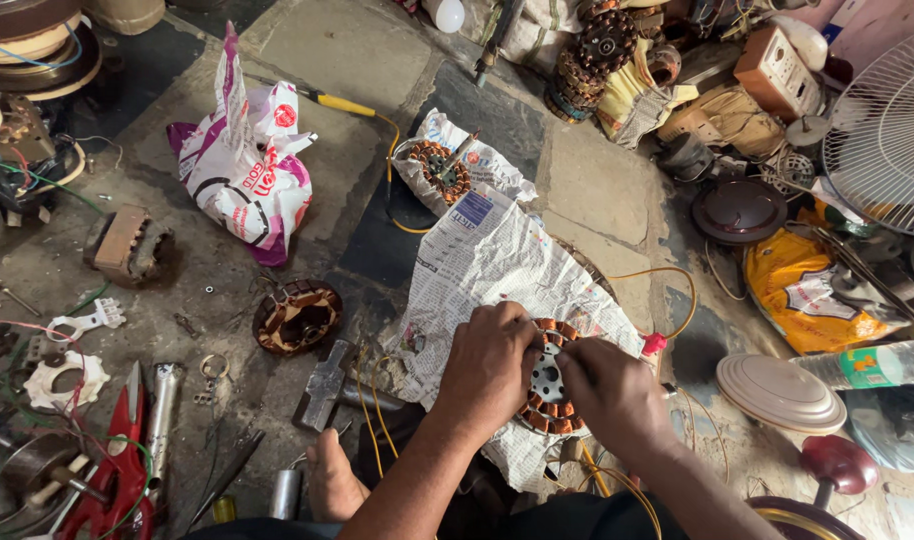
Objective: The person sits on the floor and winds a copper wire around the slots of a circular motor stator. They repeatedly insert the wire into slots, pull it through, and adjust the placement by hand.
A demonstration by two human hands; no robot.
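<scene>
1. Your left hand point(489, 362) lies over the left rim of the round fan stator point(549, 378), its fingers curled and pressed down on the copper windings; what the fingertips pinch is hidden under the knuckles.
2. Your right hand point(609, 392) sits on the stator's right side, fingers drawn together at the inner edge of the ring, close against your left hand. Whether they hold a wire, you cannot tell.
3. The stator lies flat between both hands on a crumpled sheet of newspaper point(487, 265), its pale perforated centre showing in the gap.
4. Your bare foot point(329, 480) rests on the stone floor just left of your left forearm, with a metal hammer point(325, 385) beside it.
5. Further left sits a second wound stator point(297, 316), bare on the floor, well apart from your hands.
6. Beyond the newspaper, another piece of newsprint point(477, 165) cradles a smaller copper-wound stator point(440, 170).
7. To its left stands a white and magenta plastic bag point(245, 170), bunched at the top; its contents are hidden.
8. At the far right, a white fan guard point(885, 135) leans at the edge.
</scene>
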